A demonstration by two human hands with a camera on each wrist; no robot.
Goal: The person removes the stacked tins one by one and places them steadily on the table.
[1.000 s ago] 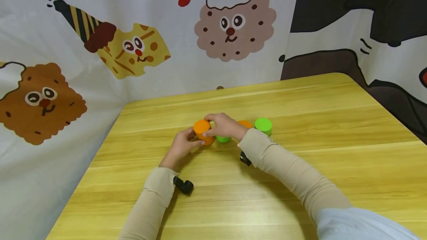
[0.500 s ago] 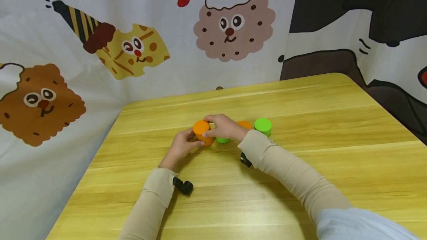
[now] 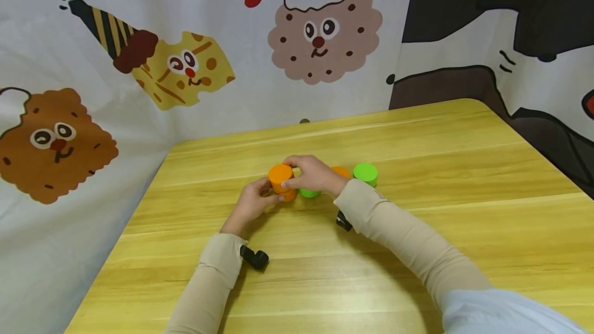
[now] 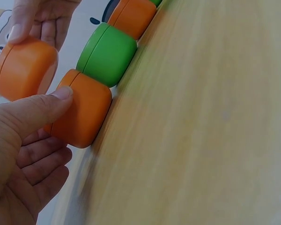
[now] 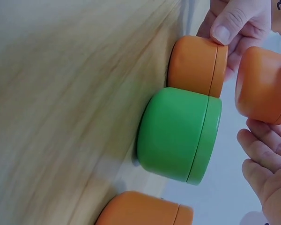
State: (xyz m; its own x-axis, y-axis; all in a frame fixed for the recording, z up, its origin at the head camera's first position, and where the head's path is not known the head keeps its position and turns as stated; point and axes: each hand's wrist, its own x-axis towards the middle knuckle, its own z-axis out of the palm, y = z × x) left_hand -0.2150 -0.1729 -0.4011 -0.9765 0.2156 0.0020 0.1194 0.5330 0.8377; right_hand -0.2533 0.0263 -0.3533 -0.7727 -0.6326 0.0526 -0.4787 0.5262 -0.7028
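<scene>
My left hand point(image 3: 250, 203) grips the lower orange lidded jar point(image 4: 86, 110), which stands on the table at the left end of a row. Its thumb lies along that jar's lid edge, with the fingers behind. Just above, my right hand point(image 3: 315, 175) holds a second orange lidded jar point(image 3: 280, 174) between thumb and fingers. From the right wrist view, a gap shows between this raised jar point(image 5: 262, 84) and the lower one. Beside the lower jar stands a green lidded jar point(image 5: 175, 136), partly hidden under my right hand in the head view.
Further right along the row are another orange jar point(image 3: 341, 171) and a green jar point(image 3: 365, 173). The wood-grain table point(image 3: 297, 272) ends at a white curtain point(image 3: 250, 102) printed with cartoon figures. Black wrist cameras point(image 3: 254, 258) sit close over the tabletop.
</scene>
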